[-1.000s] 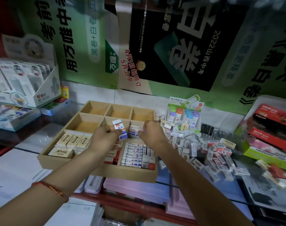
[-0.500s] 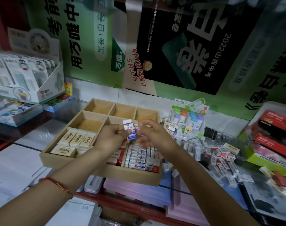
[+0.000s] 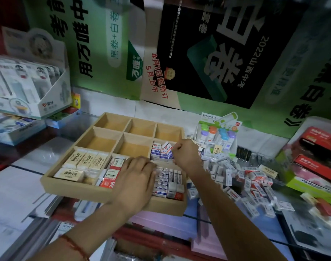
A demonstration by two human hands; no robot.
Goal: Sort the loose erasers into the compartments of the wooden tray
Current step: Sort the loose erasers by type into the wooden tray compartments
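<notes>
right hand (image 3: 185,154) pinches blue-white eraser (image 3: 165,150) into wooden tray (image 3: 104,194) slot; left hand (image 3: 136,178) flat, fingers straight; next: release, reach loose pile (image 3: 255,182).

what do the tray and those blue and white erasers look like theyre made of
The tray looks like pale bare wood or fibreboard: matte tan faces, thin straight dividers. The blue-and-white erasers show only printed sleeves, probably paper or thin card with a slight sheen; what is inside is hidden.
</notes>
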